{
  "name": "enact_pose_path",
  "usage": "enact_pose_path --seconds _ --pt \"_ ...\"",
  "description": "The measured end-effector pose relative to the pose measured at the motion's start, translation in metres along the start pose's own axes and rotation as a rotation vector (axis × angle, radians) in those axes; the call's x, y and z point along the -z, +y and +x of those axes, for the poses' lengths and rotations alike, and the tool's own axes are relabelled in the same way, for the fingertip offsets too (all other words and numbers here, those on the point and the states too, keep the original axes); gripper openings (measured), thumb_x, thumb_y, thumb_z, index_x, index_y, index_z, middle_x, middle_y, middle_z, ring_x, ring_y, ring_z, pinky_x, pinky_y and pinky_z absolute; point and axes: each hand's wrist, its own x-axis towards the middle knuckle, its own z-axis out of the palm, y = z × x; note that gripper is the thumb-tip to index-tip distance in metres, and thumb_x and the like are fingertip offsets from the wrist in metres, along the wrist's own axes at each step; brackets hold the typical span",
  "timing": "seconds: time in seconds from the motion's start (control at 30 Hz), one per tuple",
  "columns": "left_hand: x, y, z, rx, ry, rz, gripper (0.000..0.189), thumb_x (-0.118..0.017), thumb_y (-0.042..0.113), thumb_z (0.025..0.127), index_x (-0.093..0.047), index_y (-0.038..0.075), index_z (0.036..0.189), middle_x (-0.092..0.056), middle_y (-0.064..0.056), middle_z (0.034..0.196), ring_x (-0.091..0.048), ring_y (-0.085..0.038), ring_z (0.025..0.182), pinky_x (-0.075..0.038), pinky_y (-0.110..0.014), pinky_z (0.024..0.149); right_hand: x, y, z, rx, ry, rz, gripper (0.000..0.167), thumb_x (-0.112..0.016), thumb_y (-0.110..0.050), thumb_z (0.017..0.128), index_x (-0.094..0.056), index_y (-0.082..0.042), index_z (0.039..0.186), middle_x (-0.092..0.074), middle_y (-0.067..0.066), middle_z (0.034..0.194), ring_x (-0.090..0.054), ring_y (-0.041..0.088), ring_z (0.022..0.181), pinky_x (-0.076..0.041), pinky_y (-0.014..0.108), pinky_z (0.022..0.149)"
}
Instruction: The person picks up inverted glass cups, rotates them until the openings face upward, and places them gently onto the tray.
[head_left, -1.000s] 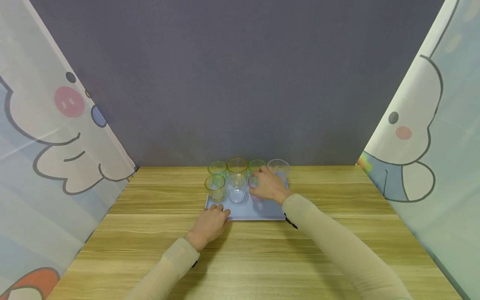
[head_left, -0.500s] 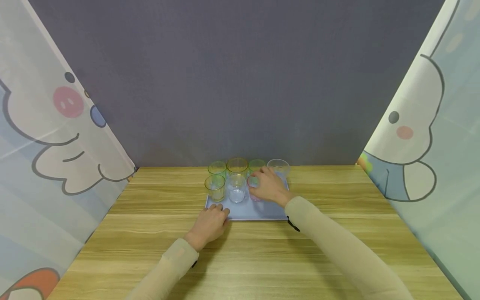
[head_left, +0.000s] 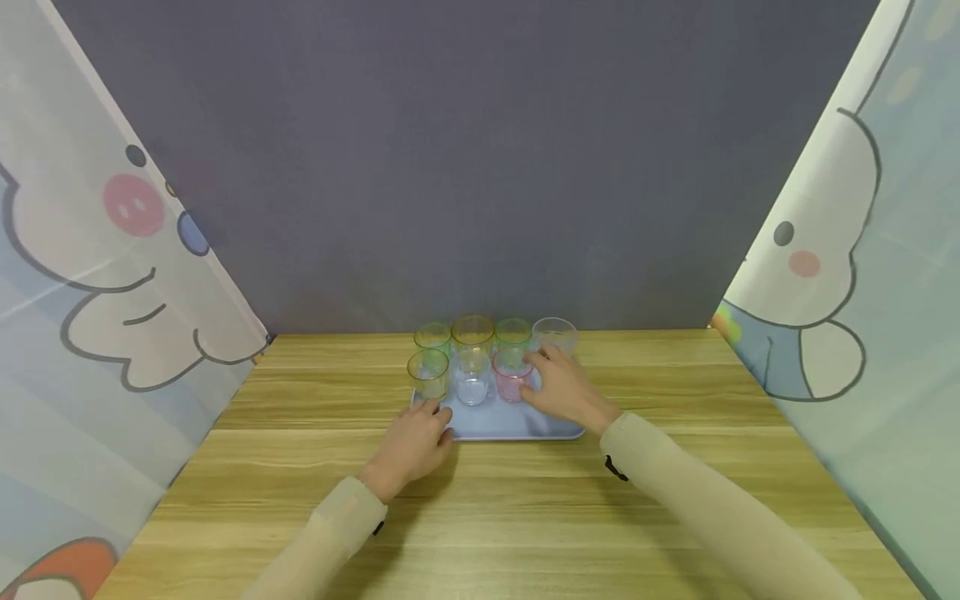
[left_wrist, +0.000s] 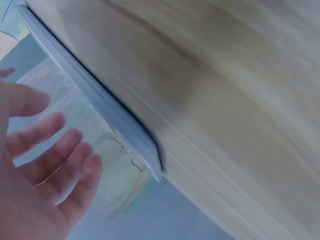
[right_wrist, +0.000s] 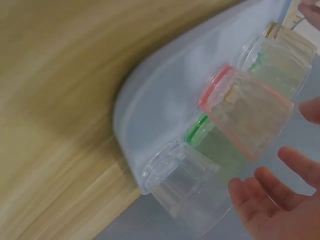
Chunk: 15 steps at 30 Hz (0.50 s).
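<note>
A pink-tinted drinking glass (head_left: 511, 388) stands upright at the right end of the front row on a pale blue tray (head_left: 495, 425). My right hand (head_left: 564, 387) is just right of it, fingers loosely bent; the right wrist view shows a gap between those fingers and the pink glass (right_wrist: 250, 112). Left of it in the same row are a clear glass (head_left: 472, 387) and a yellowish glass (head_left: 428, 385). My left hand (head_left: 411, 439) is at the tray's front left corner, and in the left wrist view its relaxed fingers (left_wrist: 62, 160) hold nothing.
Behind the front row stand a green glass (head_left: 432, 337), an amber-rimmed glass (head_left: 472, 327), another green glass (head_left: 513, 329) and a wide clear glass (head_left: 555, 332). The tray sits on a wooden table (head_left: 510, 525) near a dark backdrop (head_left: 480, 167); printed curtains (head_left: 810, 350) flank it.
My right hand has let go of the pink glass and drawn back to the right, leaving the glass on the tray. My left hand has shifted slightly left and toward me.
</note>
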Motion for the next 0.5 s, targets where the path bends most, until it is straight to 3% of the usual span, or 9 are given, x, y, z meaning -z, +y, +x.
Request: enact_pose_path --seconds 0.23,0.5 --pt "0.006 -0.006 -0.001 0.007 0.161 0.007 0.011 -0.071 0.016 0.089 -0.07 0.007 0.095 -0.059 -0.005 0.089 -0.056 -0.025 0.08 -0.053 -0.038 0.068 0.002 0.006 -0.02 0.012 0.046 0.023 0.052 -0.069 -0.03 0.087 -0.064 0.001 0.129 -0.057 0.017 0.121 -0.052 0.034 0.112 -0.05 0.049 0.091" --pt "0.024 -0.014 -0.003 0.089 0.162 0.033 0.033 -0.067 0.027 0.094 -0.067 0.002 0.117 -0.061 -0.015 0.115 -0.059 -0.035 0.106 -0.053 -0.049 0.089 0.012 0.023 -0.04 -0.08 0.097 0.076 0.062 -0.07 -0.031 0.09 -0.055 0.005 0.139 -0.054 0.026 0.136 -0.053 0.043 0.122 -0.048 0.057 0.099"
